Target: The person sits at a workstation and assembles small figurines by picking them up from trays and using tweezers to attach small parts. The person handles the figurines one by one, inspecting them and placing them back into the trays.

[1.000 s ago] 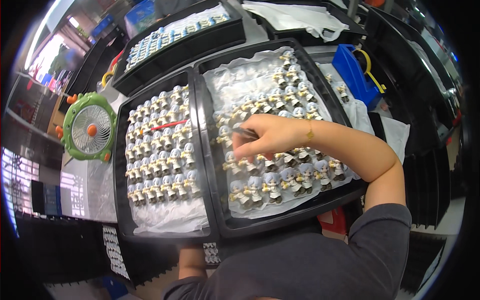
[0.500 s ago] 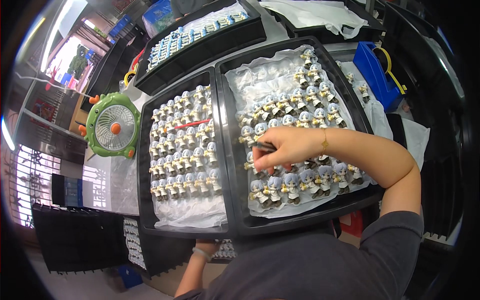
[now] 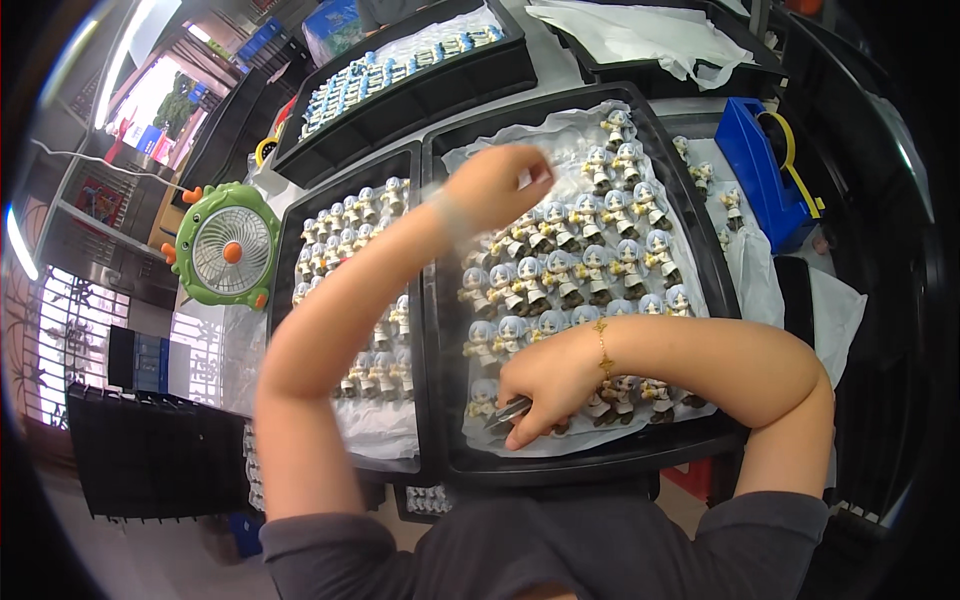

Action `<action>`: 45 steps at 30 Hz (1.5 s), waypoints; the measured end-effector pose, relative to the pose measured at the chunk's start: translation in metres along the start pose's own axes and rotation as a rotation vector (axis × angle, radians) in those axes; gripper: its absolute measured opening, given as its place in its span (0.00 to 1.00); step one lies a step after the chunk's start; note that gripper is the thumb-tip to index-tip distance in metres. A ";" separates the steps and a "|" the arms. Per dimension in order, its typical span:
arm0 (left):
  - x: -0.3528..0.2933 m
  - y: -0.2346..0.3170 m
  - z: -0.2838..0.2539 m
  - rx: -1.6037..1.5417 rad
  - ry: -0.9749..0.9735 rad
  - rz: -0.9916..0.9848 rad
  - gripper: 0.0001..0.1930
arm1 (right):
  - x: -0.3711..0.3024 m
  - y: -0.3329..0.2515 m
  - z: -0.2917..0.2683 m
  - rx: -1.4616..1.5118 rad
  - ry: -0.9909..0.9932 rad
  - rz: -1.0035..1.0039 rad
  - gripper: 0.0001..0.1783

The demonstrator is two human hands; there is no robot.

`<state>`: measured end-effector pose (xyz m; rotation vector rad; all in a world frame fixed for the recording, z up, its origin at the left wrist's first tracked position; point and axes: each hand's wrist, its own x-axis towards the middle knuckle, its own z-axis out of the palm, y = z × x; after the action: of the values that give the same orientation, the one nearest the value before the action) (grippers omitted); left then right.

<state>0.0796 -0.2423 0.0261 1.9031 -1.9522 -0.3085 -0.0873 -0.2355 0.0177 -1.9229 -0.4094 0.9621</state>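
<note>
My left hand [image 3: 497,192] hangs over the far left part of the right-hand tray, above white paper and figurines; motion smears its curled fingers, and I cannot see whether they hold anything. Closed round a slim dark metal tool [image 3: 510,411], my right hand [image 3: 552,385] rests low over the front rows of the same black tray [image 3: 590,468]. The tool points down left, close to a small figurine [image 3: 482,397] with pale grey hair and white clothes. Rows of similar figurines [image 3: 560,275] stand on the paper. My right hand and forearm hide part of the front rows.
A second black tray [image 3: 432,300] of figurines adjoins on the left, partly behind my left forearm. A green fan [image 3: 232,245] stands beyond it. Further back is a tray of blue-and-white pieces [image 3: 400,75]. A blue tape dispenser [image 3: 755,175] and loose figurines [image 3: 732,205] lie right.
My left hand has risen from below the trays' front edge to above the right-hand tray. My right hand, still holding the tool, has moved nearer to me, toward the front row.
</note>
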 end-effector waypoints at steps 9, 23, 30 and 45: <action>0.093 -0.044 0.068 -0.039 -0.031 -0.187 0.20 | 0.002 0.005 -0.004 -0.020 0.053 -0.025 0.23; -0.171 -0.013 -0.040 -1.482 0.068 -0.060 0.40 | 0.000 -0.004 -0.013 -0.045 0.051 0.021 0.24; -0.208 -0.009 -0.031 -1.147 0.229 -0.024 0.42 | 0.008 0.006 -0.014 0.043 0.075 0.039 0.25; -0.219 0.008 -0.036 0.266 0.379 -0.203 0.34 | 0.007 0.014 -0.013 0.129 0.133 0.073 0.16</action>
<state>0.0872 -0.0201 0.0338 2.1417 -1.6157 0.2566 -0.0740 -0.2465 0.0065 -1.8817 -0.1968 0.8797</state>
